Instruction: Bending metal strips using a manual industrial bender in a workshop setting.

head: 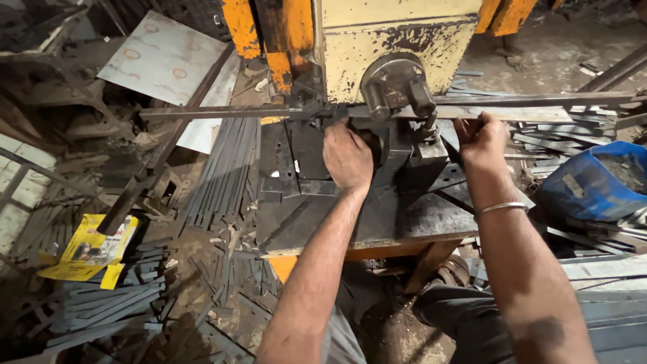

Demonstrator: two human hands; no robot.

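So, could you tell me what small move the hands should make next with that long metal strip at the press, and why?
Probably slide the long metal strip a little further to the person's left, through the press head. The right hand grips the strip just beside the tool, while the left hand rests on the machine bed under it. Most of the strip lies on the right side.
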